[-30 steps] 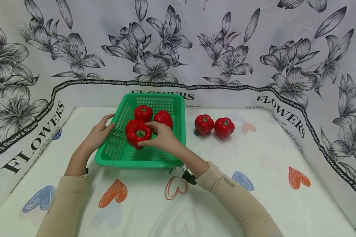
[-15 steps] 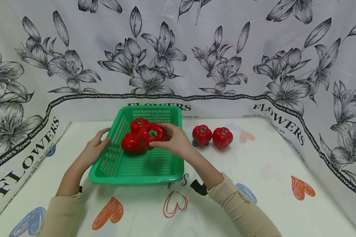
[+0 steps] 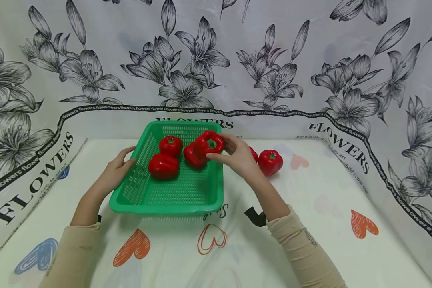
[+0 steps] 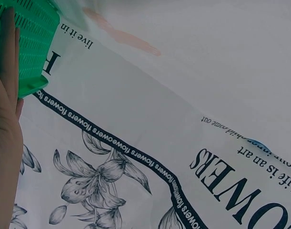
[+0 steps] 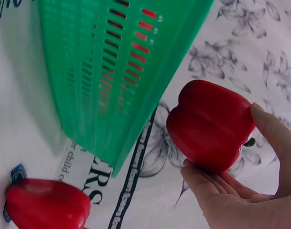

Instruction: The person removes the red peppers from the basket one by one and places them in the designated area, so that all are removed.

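Right hand point(image 3: 239, 156) has lifted its gripped pepper point(image 3: 210, 143) above the heart-print tablecloth point(image 3: 309, 208).

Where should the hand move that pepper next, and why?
Probably right and down onto the cloth. The right hand holds a pepper lifted over the basket rim, heading toward the pepper on the cloth, while the left hand steadies the basket.
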`<state>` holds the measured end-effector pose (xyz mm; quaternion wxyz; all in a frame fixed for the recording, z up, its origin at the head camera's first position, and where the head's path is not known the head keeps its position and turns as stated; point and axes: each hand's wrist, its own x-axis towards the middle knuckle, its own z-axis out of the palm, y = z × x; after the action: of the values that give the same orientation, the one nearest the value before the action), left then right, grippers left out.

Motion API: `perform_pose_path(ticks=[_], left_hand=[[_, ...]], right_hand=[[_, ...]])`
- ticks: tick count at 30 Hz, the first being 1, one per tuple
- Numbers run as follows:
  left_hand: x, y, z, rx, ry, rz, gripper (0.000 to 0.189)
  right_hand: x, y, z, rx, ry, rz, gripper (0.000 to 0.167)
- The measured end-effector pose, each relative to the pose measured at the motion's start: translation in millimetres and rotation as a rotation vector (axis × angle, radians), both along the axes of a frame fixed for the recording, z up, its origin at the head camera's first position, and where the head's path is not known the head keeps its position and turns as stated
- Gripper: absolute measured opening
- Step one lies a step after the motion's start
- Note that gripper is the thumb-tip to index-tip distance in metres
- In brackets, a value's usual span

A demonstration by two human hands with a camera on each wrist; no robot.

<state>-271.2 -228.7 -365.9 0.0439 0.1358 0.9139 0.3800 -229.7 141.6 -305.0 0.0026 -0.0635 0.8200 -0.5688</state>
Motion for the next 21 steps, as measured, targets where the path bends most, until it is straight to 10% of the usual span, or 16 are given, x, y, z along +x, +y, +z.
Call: perform_pose_path(ticks=[21], left_hand=[[-3.7, -0.9, 1.5, 0.014, -0.039, 0.017, 0.062]], right_hand=[[3.2, 75, 1.3, -0.016, -0.051, -0.223, 0.077]])
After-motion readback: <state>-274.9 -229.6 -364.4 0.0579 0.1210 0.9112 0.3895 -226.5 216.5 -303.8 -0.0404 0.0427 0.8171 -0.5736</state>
